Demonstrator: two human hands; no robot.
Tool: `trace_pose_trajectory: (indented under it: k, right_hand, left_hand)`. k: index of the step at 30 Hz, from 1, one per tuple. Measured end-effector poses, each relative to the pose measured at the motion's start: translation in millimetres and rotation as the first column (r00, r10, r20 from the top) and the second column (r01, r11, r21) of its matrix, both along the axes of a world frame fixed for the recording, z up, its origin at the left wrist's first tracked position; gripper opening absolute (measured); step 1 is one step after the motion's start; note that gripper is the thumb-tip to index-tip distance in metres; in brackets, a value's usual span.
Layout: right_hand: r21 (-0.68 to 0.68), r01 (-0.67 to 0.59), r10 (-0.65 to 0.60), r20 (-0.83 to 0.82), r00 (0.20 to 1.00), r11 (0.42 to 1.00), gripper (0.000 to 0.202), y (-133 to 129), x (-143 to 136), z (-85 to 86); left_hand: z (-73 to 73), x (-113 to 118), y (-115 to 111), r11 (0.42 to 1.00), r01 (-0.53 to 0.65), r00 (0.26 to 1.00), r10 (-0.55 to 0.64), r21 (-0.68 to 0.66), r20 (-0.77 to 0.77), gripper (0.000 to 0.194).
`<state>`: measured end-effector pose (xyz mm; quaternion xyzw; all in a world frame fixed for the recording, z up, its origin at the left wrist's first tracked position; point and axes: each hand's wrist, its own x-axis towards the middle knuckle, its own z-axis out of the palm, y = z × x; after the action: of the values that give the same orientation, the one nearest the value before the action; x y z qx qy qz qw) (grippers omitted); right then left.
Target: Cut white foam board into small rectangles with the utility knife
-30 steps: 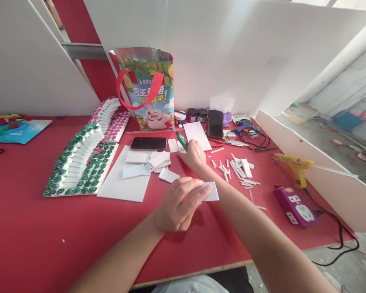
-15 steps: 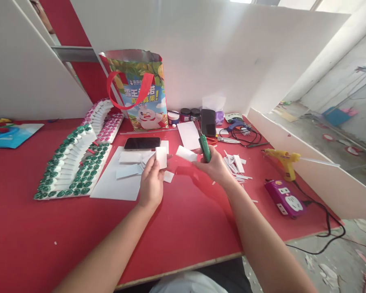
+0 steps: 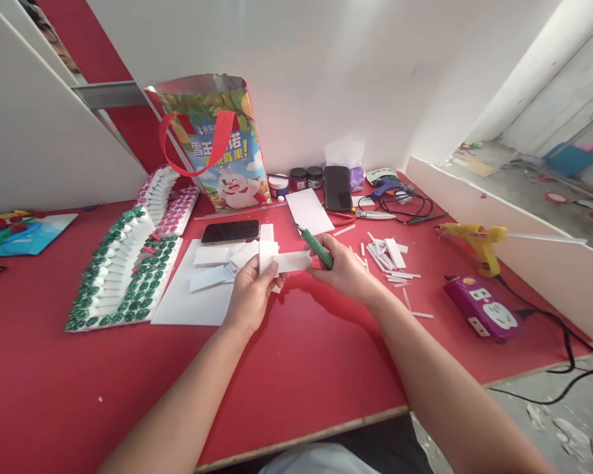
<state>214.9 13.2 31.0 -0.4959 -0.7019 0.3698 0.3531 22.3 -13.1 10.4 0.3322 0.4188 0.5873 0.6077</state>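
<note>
Between its thumb and fingers, my left hand (image 3: 251, 296) pinches a small white card piece (image 3: 267, 255), held upright. My right hand (image 3: 343, 268) is closed around a green-handled cutting tool (image 3: 317, 247) whose metal tip points up and left. A white strip (image 3: 295, 261) stretches from the right fingertips to the left fingers and meets the card piece. Behind my left hand, white and pale blue pieces (image 3: 210, 278) lie on a white sheet (image 3: 178, 306). Narrow white offcuts (image 3: 386, 258) are heaped right of my right hand.
Green and pink decorated models (image 3: 145, 276) stand left on the red table (image 3: 296, 368). A colourful bag (image 3: 222, 145), a phone (image 3: 230, 231), jars and another dark phone (image 3: 337, 188) are behind. A yellow glue gun (image 3: 479, 242) and purple power strip (image 3: 481, 308) lie right.
The white strip in my right hand has moved left to meet the piece in my left hand. The green tool has tilted further left. The camera view has shifted slightly.
</note>
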Motion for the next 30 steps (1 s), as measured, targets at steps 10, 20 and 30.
trace_pose_trajectory:
  k: [10,20,30]
  right_hand:
    - [-0.503,-0.017,-0.318,-0.573,0.755,0.864,0.029,6,1,5.5]
    - [-0.458,-0.010,-0.316,-0.629,0.710,0.889,0.026,4,-12,-3.2]
    - [-0.496,0.006,-0.317,-0.544,0.777,0.868,0.018,4,-13,-6.9]
  left_hand:
    - [-0.1,2,-3,0.989,-0.093,0.985,0.108,0.117,-0.132,0.034]
    - [-10.1,-2,-1,0.981,-0.094,0.960,0.134,0.169,-0.245,0.030]
    - [-6.3,-9,-5,0.913,-0.047,0.744,0.303,0.406,-0.596,0.040]
